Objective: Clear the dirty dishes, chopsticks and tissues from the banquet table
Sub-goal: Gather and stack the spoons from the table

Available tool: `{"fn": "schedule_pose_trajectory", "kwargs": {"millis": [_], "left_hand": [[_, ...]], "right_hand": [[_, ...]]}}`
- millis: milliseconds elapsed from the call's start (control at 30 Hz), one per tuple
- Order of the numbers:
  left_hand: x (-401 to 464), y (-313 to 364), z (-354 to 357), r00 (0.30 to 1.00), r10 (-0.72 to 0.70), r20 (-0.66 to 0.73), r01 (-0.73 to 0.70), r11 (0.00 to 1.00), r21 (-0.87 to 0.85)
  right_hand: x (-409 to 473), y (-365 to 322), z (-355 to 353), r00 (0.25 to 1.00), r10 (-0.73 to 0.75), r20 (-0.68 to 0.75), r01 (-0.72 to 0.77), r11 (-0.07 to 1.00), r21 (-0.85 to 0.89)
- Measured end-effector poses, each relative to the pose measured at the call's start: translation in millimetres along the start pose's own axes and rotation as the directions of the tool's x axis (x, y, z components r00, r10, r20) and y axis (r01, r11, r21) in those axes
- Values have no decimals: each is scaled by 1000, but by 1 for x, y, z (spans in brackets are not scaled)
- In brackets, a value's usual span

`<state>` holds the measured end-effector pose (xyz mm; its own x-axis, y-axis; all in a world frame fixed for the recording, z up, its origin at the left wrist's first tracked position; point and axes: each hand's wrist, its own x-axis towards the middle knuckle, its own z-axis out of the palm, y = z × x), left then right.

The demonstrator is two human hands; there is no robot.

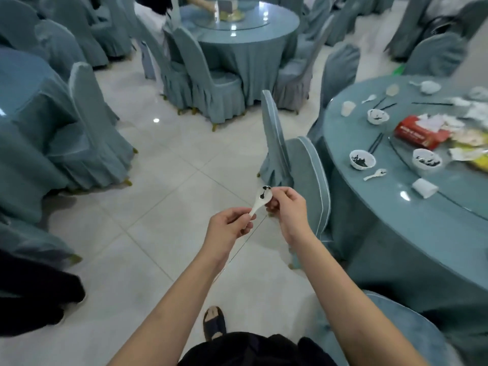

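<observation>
fingers [244, 220] of left hand [227, 228] pinch the handle of a white soup spoon [260, 202] w/ dark residue; right hand [287, 207] curls round its bowl, held over the floor left of the banquet table [396, 220]. imo keep bowl level so bits don't drop, then go back for the dirty bowls [362, 159].

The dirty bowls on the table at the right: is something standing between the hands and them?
Yes. A covered chair stands between the hands, which hold a spoon over the floor, and the nearest bowl on the table.
</observation>
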<state>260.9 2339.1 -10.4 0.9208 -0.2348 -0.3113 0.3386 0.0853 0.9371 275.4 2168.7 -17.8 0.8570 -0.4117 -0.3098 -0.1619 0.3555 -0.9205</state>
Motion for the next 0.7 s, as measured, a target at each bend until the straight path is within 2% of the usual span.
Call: {"fn": "schedule_pose_trajectory", "kwargs": {"millis": [267, 533, 700], "left_hand": [[128, 59, 1, 967, -33, 254, 20, 998, 55], [218, 67, 51, 887, -99, 452, 22, 985, 172], [272, 73, 102, 853, -129, 506, 11, 973, 229]], "right_hand": [[80, -40, 34, 968, -105, -228, 122, 991, 61], [141, -64, -2, 899, -135, -418, 175, 983, 59], [197, -77, -40, 875, -119, -470, 189, 976, 104]]}}
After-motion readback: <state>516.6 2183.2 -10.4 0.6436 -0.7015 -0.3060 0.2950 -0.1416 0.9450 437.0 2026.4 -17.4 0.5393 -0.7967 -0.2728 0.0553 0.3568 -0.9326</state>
